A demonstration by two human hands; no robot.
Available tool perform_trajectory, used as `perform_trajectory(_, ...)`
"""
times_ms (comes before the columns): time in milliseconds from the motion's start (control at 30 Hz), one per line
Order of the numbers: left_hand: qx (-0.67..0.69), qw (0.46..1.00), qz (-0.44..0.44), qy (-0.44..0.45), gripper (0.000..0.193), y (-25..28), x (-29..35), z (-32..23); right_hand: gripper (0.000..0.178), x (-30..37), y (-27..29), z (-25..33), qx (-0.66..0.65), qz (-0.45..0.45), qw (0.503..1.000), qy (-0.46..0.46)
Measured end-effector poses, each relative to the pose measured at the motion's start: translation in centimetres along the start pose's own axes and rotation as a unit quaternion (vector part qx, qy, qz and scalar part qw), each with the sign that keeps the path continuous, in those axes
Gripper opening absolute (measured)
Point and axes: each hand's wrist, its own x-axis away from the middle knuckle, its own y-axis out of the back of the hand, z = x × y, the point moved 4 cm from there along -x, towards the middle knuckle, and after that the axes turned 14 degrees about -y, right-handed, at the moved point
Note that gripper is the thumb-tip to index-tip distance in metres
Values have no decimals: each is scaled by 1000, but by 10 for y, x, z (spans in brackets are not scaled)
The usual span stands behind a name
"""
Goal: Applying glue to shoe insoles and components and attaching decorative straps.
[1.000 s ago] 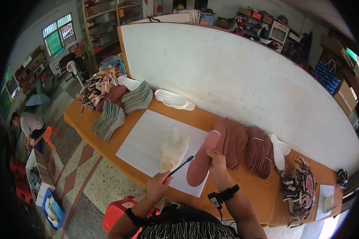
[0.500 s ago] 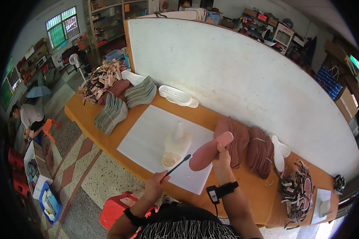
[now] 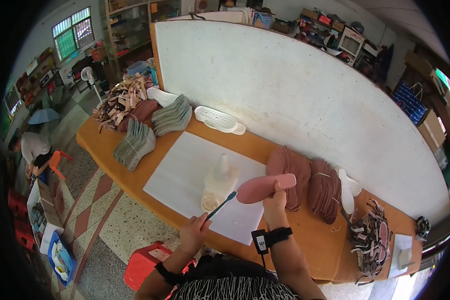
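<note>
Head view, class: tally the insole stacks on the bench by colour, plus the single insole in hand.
Grey-green insole stacks: 2
Reddish-brown insole stacks: 3
Pink insole held in the right hand: 1
Total: 6

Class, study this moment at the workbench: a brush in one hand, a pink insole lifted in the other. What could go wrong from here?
1. The right hand grips the pink insole only near one end, so it may flex or slip under the brush.
2. The brush in the left hand hangs above the white sheet; drips could perhaps land there or on the orange table.
3. The squeeze bottle stands close by, so a careless stroke might tip it.
</note>
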Motion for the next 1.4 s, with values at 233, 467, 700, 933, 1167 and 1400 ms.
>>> perform_trajectory(233, 5, 1000, 18, -10, 22, -3, -2, 0, 24, -13, 19, 5, -17, 5, 1000, -1)
perform_trajectory(467, 224, 947, -100, 207, 21, -6, -2, 29, 9, 10, 16, -1, -73, 84, 994, 4)
perform_trajectory(700, 448, 830, -181, 280, 24, -25, -81, -10, 11, 47, -5, -13, -53, 170, 983, -38)
perform_trajectory(933, 518, 788, -194, 270, 25, -28, -104, -23, 12, 72, -1, -15, -64, 196, 975, -85)
perform_trajectory(1167, 458, 856, -154, 182, 24, -28, -112, -4, 38, 130, 15, -2, 662, 210, 711, 108)
perform_trajectory(1400, 462, 879, -1, 120, 19, -37, -108, -25, 28, 87, -6, 40, 787, 196, 559, 174)
